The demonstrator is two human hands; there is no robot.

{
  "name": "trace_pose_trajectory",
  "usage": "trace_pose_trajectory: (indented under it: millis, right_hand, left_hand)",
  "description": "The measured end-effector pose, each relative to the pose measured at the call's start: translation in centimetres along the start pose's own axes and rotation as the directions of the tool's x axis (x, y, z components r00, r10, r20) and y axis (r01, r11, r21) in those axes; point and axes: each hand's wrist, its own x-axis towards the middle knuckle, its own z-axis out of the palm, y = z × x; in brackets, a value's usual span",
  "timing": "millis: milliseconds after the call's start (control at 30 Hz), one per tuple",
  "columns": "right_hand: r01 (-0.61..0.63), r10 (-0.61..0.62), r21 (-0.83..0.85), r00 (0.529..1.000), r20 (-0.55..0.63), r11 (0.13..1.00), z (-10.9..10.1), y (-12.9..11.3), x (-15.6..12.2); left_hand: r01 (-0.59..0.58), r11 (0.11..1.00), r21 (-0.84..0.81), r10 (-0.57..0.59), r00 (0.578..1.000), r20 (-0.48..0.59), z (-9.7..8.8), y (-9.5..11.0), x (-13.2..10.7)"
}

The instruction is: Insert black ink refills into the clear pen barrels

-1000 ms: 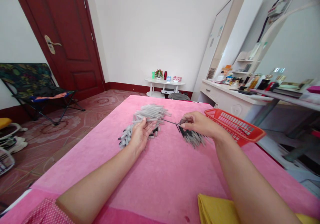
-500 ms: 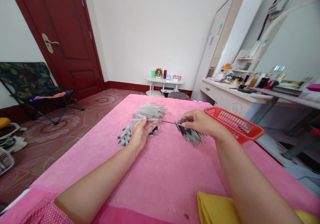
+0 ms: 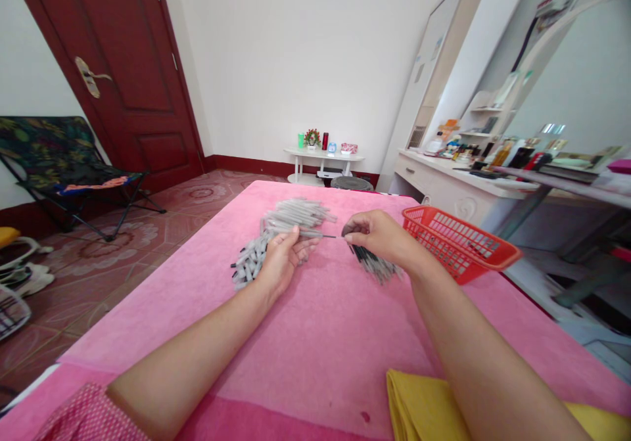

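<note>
On a pink cloth-covered table [image 3: 320, 336], my left hand [image 3: 283, 260] is closed around a grey pen barrel [image 3: 296, 232] beside a pile of grey pen barrels [image 3: 276, 237]. My right hand [image 3: 377, 234] pinches the end of a thin dark refill [image 3: 328, 236] whose other end is in the barrel. A smaller heap of dark refills [image 3: 374, 267] lies under my right wrist.
A red plastic basket [image 3: 458, 244] sits at the table's right edge. A yellow cloth [image 3: 424, 408] lies at the near edge. Beyond are a white dresser [image 3: 444, 185] with bottles, a small white side table [image 3: 323, 162], a folding chair [image 3: 59, 165] and a dark red door [image 3: 113, 73].
My hands have drawn closer together, so less of the refill shows between them. The view has tilted slightly.
</note>
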Motion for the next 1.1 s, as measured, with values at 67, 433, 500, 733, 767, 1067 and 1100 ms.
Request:
trace_pose_trajectory:
  millis: [67, 433, 500, 733, 767, 1067, 1100]
  right_hand:
    - [0.030, -0.027, 0.071, 0.999, -0.035, 0.997, 1.3, -0.1, 0.3]
    - [0.027, -0.023, 0.059, 0.997, -0.070, 0.998, 3.5, 0.0, 0.8]
    - [0.007, -0.006, 0.011, 0.995, -0.099, 1.000, 3.8, 0.4, 0.9]
    - [0.125, -0.123, -0.181, 0.992, 0.023, 0.976, 8.1, 0.9, 0.5]
    - [0.175, -0.172, -0.195, 0.984, 0.035, 0.965, 8.9, 0.8, 0.3]
    - [0.283, -0.283, -0.275, 0.958, 0.040, 0.919, 12.2, 0.6, -0.2]
    - [0.270, -0.272, -0.263, 0.962, 0.029, 0.926, 12.2, 0.9, -0.1]
  left_hand:
    - [0.019, 1.000, -0.001, -0.019, 0.999, 0.030, 0.2, -0.1, -0.2]
    - [0.067, 0.990, -0.122, -0.069, 0.998, -0.012, 0.1, -0.1, -0.1]
    - [0.078, 0.968, -0.240, -0.105, 0.989, -0.101, 0.1, 0.4, 0.3]
    - [0.046, 0.901, -0.432, -0.136, 0.974, -0.181, 0.2, 2.4, 1.0]
    - [0.028, 0.898, -0.439, -0.118, 0.977, -0.178, 0.1, 2.6, 1.1]
    - [-0.040, 0.890, -0.453, -0.065, 0.974, -0.215, -0.9, 3.2, 2.0]
    - [-0.043, 0.891, -0.453, -0.062, 0.975, -0.214, -1.0, 3.2, 2.1]
